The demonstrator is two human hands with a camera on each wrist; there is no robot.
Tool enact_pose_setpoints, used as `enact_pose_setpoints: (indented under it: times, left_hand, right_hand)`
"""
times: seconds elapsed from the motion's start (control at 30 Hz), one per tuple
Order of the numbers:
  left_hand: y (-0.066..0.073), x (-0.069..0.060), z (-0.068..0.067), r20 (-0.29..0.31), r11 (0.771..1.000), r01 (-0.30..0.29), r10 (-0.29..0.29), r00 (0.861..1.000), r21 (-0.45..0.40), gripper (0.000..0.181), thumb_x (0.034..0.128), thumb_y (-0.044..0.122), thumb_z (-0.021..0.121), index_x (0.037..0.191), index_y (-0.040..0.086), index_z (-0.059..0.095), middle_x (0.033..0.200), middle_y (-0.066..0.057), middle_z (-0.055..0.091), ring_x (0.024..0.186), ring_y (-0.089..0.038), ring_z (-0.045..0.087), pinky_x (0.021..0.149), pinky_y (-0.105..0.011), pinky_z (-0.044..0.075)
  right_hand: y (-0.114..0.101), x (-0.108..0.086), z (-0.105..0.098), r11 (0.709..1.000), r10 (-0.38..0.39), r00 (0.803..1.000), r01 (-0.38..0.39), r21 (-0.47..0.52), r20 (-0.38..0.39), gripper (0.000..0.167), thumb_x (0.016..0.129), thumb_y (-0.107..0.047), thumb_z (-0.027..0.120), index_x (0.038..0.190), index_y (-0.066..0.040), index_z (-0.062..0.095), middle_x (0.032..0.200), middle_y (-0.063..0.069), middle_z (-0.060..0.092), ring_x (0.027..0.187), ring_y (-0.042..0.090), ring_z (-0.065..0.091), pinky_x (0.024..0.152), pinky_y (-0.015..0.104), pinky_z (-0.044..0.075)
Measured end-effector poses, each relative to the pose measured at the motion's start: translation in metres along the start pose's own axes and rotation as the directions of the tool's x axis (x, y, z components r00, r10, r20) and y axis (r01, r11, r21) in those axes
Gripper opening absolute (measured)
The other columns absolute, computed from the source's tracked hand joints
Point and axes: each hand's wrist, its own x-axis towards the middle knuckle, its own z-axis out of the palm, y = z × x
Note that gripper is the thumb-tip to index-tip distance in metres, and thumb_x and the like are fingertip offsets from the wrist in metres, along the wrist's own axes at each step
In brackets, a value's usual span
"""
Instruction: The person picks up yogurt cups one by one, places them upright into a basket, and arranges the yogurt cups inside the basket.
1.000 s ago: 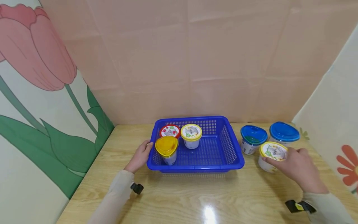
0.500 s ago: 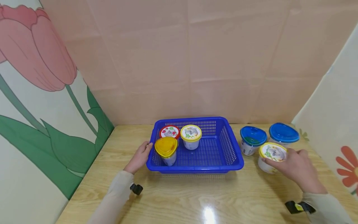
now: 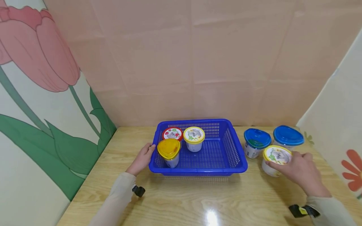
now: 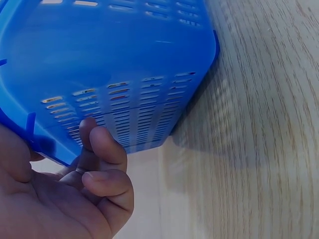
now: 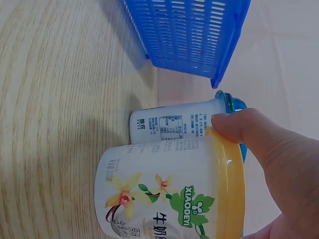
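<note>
My left hand (image 3: 142, 158) grips the left rim of a blue plastic basket (image 3: 198, 170), its curled fingers (image 4: 107, 181) under the rim in the left wrist view. My right hand (image 3: 304, 171) holds a white yogurt cup with a yellow-edged flowered lid (image 3: 277, 155) by its lid, thumb (image 5: 239, 124) on the yellow rim. That cup (image 5: 154, 194) stands upright on the table, right of the basket. Inside the basket, at the left, are a red-lidded cup (image 3: 172, 133), a cup with a clear yellow lid (image 3: 169, 150) and another yellow-edged flowered cup (image 3: 194, 138).
Behind the held cup stand two blue-lidded cups (image 3: 256, 138), the other blue-lidded cup (image 3: 288, 136) farther right. All rest on a wood-grain table (image 3: 175, 201). A pinkish covered wall (image 3: 189, 62) rises behind, with painted walls at both sides.
</note>
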Motion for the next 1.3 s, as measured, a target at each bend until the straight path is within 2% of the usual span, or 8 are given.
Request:
enact_pose_setpoints:
  times: [0.27, 0.63, 0.9, 1.1, 1.3]
  left_hand:
    - [0.001, -0.002, -0.001, 0.026, 1.000, 0.014, -0.013, 1.000, -0.020, 0.047, 0.1108, 0.038, 0.031, 0.137, 0.002, 0.047, 0.119, -0.018, 0.063, 0.100, -0.026, 0.065, 0.087, -0.041, 0.056]
    - [-0.003, -0.001, -0.002, 0.037, 0.999, 0.023, -0.022, 0.999, -0.022, 0.046, 0.1109, 0.039, 0.030, 0.134, 0.004, 0.048, 0.114, -0.016, 0.064, 0.095, -0.023, 0.065, 0.082, -0.036, 0.057]
    - [-0.004, 0.002, -0.004, 0.056, 0.999, 0.020, -0.017, 0.998, -0.043, 0.042, 0.1113, 0.035, 0.030, 0.130, 0.002, 0.048, 0.111, -0.018, 0.063, 0.091, -0.024, 0.065, 0.077, -0.034, 0.057]
    - [-0.006, 0.004, -0.004, 0.073, 0.998, 0.037, -0.033, 0.997, -0.055, 0.042, 0.1115, 0.033, 0.028, 0.131, 0.000, 0.046, 0.115, -0.019, 0.062, 0.096, -0.026, 0.064, 0.081, -0.036, 0.056]
    - [-0.007, 0.004, -0.004, 0.067, 0.999, 0.033, -0.030, 0.997, -0.035, 0.043, 0.1110, 0.038, 0.030, 0.129, 0.003, 0.048, 0.114, -0.017, 0.062, 0.094, -0.023, 0.064, 0.082, -0.035, 0.056]
  right_hand:
    - [0.001, -0.003, -0.003, 1.000, -0.007, 1.000, 0.007, -0.005, -0.007, 0.116, 0.073, -0.075, 0.071, 0.115, 0.028, 0.040, 0.092, 0.035, 0.038, 0.078, 0.044, 0.045, 0.047, 0.041, 0.042]
    - [0.004, -0.004, -0.007, 1.000, -0.024, 0.998, 0.024, 0.001, -0.054, 0.110, 0.072, -0.073, 0.074, 0.105, 0.028, 0.044, 0.090, 0.035, 0.039, 0.082, 0.045, 0.040, 0.047, 0.039, 0.040]
    - [0.000, -0.007, -0.015, 1.000, -0.019, 0.998, 0.019, 0.012, -0.066, 0.112, 0.072, -0.071, 0.075, 0.107, 0.029, 0.041, 0.089, 0.036, 0.038, 0.082, 0.046, 0.038, 0.046, 0.039, 0.041]
    - [-0.005, -0.009, -0.022, 1.000, -0.018, 0.997, 0.020, 0.021, -0.070, 0.112, 0.072, -0.071, 0.075, 0.110, 0.029, 0.041, 0.089, 0.036, 0.039, 0.084, 0.046, 0.036, 0.046, 0.040, 0.040]
    - [-0.009, -0.010, -0.026, 1.000, -0.017, 0.995, 0.018, 0.009, -0.097, 0.113, 0.071, -0.071, 0.076, 0.110, 0.029, 0.040, 0.090, 0.037, 0.036, 0.080, 0.047, 0.040, 0.045, 0.042, 0.039]
